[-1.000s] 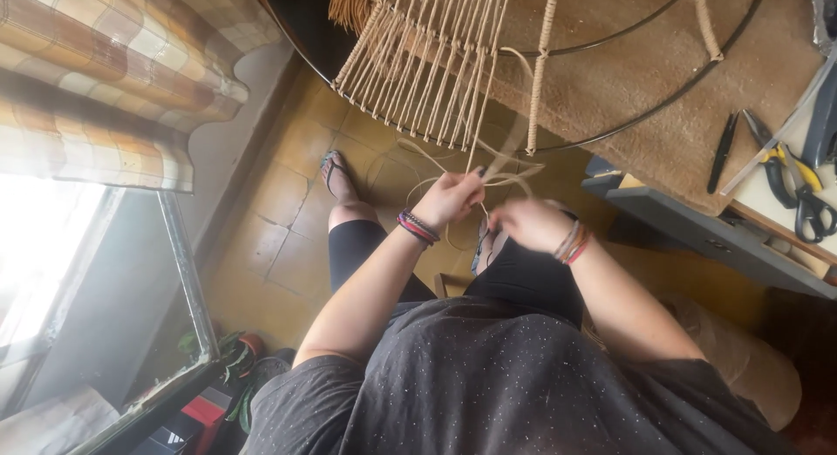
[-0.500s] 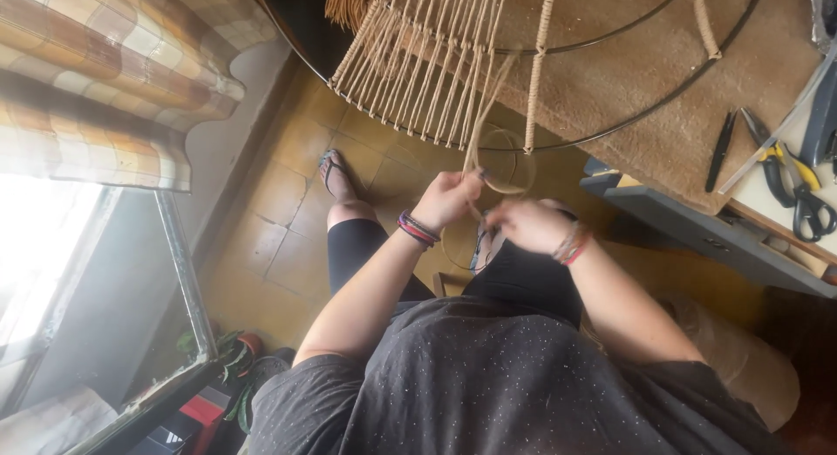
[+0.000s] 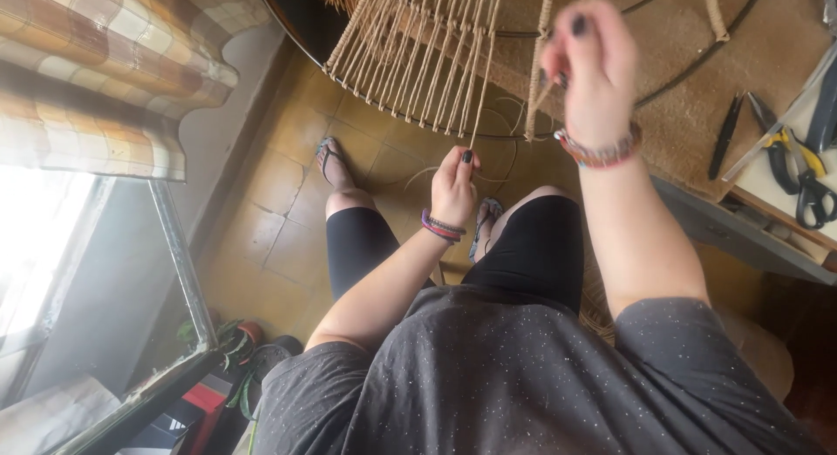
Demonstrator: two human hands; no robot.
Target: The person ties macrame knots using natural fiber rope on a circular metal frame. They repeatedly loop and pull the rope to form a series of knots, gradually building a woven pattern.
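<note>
- Hoop: dark ring with tan cords strung across it, above the knees.
- Right hand: raised over the hoop's lower rim, pinched on one cord, pulling it up.
- Left hand: well apart, below the rim, closed on a cord end.
- Risk: uneven pull may let the cord slip or slacken neighbouring strands.
- Pliers: right of the hoop.

Right hand rose (pulling cord); left hand lowered.
</note>
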